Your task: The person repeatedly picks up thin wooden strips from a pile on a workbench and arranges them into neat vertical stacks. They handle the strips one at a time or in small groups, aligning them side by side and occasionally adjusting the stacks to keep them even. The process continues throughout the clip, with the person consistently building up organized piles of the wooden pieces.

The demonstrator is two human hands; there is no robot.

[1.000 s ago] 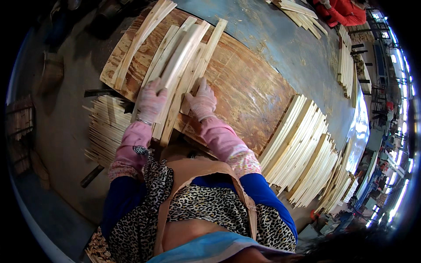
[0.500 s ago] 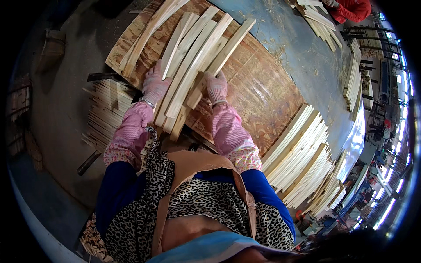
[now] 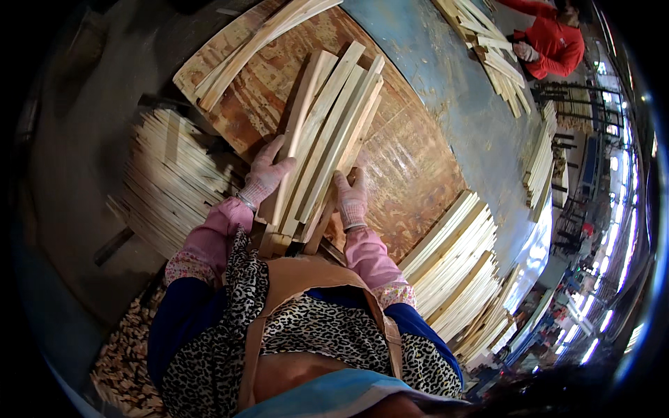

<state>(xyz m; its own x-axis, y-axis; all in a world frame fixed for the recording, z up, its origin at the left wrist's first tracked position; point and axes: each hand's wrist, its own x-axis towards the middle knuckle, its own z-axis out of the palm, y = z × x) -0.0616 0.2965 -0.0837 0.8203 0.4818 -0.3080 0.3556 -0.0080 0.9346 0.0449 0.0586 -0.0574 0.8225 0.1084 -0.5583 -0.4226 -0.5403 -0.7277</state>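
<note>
A bundle of long, pale wooden strips (image 3: pixel 322 132) lies side by side on a worn plywood board (image 3: pixel 411 188), their near ends close to my apron. My left hand (image 3: pixel 267 174), in a pinkish knit glove, grips the bundle's left edge with the thumb over the top. On the opposite edge, my right hand (image 3: pixel 350 196), gloved the same way, presses the strips inward with its thumb raised along the side. The bundle sits squeezed between both hands. The fingertips under and behind the wood are hidden.
More strips (image 3: pixel 254 52) lie at the board's far left. Stacks of strips stand left (image 3: pixel 167 174) and right (image 3: pixel 453 258) of the board. Small wood offcuts (image 3: pixel 129 355) are heaped at lower left. A person in red (image 3: pixel 554 42) works by another strip pile (image 3: pixel 491 59) at far right.
The fanned strips are now gathered into a tighter bundle, the stray right-hand one drawn in. Both hands have come nearer to me, and the view has shifted.
</note>
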